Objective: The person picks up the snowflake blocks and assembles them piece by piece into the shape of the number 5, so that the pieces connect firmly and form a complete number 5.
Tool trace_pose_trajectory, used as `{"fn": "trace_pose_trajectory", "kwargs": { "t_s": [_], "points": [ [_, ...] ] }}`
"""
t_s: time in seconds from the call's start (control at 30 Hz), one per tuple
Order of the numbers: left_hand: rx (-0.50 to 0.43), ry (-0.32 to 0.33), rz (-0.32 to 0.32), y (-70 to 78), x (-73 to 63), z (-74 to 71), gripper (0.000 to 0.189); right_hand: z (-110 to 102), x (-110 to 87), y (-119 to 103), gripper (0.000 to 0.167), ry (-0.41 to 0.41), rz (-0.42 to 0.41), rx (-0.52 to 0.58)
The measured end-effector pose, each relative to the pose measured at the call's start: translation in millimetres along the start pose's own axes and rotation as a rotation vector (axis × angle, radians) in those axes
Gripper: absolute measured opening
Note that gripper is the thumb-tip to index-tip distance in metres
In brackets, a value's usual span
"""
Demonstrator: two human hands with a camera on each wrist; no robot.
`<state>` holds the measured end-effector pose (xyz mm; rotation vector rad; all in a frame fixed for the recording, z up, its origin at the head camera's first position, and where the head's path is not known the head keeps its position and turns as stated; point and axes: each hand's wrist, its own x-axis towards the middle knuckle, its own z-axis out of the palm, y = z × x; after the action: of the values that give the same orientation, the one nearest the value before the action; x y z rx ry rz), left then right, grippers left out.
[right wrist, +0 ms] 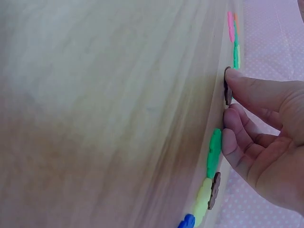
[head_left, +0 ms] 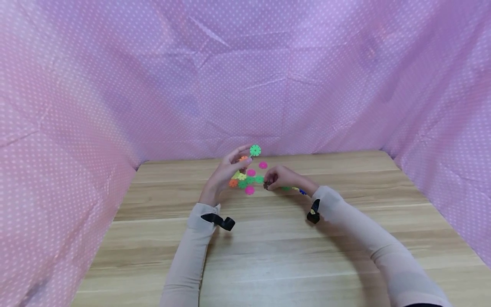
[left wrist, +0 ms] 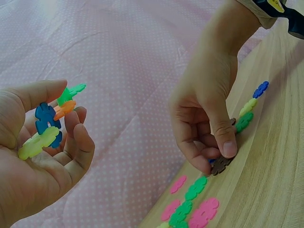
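Observation:
My left hand (head_left: 225,174) is raised over the table and holds a joined piece of notched plastic discs. In the left wrist view the piece shows a yellow disc (left wrist: 39,143) near the palm, a blue disc (left wrist: 46,118), an orange disc (left wrist: 65,109) and a green disc (left wrist: 76,90) by the thumb tip. Lower and to the right, my right hand (head_left: 285,177) pinches a brown notched disc (right wrist: 228,86) between thumb and fingers, close at the tabletop. A bit of blue shows beside the brown disc in the left wrist view.
Several loose discs lie on the wooden table (head_left: 261,247) between and around the hands, among them a pink disc (head_left: 249,190), a green disc (head_left: 259,179) and an orange disc (head_left: 233,183). Under the right wrist lies a blue disc (left wrist: 261,89). Pink dotted cloth (head_left: 245,85) hangs behind.

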<state>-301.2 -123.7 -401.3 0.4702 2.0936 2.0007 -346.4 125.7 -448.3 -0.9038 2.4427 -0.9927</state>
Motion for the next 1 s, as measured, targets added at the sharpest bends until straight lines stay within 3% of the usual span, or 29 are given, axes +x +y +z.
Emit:
{"fn": "trace_pose_trajectory", "kwargs": {
  "t_s": [0.4,0.7,0.9,1.0],
  "points": [
    [-0.017,0.001,-0.009,-2.9,1.7,-0.5,0.051,2,-4.6,3,0.024,-0.004,-0.01,0.08],
    [-0.051,0.033,0.012,-4.8,1.7,-0.3,0.051,4,-3.4,5,0.015,0.009,-0.01,0.2],
    [-0.081,0.091,0.001,-4.6,2.9,0.3,0.051,2,-3.4,-7,0.02,0.13,0.023,0.323],
    [-0.095,0.126,0.013,-3.7,4.0,1.2,0.051,0,-3.8,-20,0.021,0.203,-0.019,0.384]
  ]
}}
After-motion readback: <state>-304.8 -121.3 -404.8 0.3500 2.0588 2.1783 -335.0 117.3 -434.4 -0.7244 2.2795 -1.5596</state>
